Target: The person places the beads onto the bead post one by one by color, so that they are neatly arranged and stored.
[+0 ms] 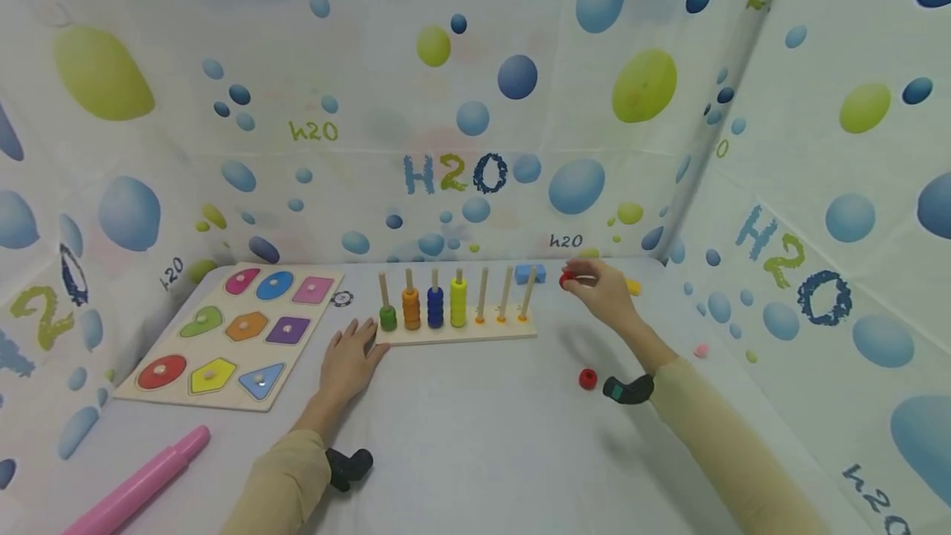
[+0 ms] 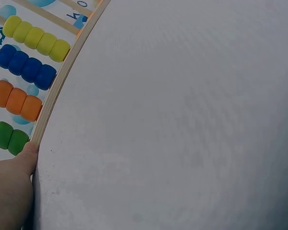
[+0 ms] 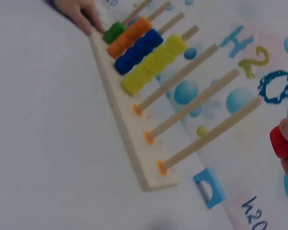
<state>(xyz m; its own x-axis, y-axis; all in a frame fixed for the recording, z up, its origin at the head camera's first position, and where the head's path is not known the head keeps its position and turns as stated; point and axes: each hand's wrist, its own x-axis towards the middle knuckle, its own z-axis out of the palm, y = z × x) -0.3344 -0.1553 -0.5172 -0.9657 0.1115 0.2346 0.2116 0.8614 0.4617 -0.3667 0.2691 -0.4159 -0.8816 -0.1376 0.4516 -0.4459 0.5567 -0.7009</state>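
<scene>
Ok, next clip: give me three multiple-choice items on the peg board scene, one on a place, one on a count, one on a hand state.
1. Where does the loose red bead lie?
A. on the table right of the peg board
B. on the shape puzzle
C. on a peg

2. How many pegs of the peg board are bare?
A. one
B. three
C. five

3. What is the right hand doing?
A. lying flat on the table
B. pinching a red bead
C. gripping the pink marker

Answers: 1 A, it sits on the table beside the right forearm. 2 B, the right wrist view shows three empty pegs past the yellow stack. 3 B, the held red bead shows at its fingertips, raised off the table.
</scene>
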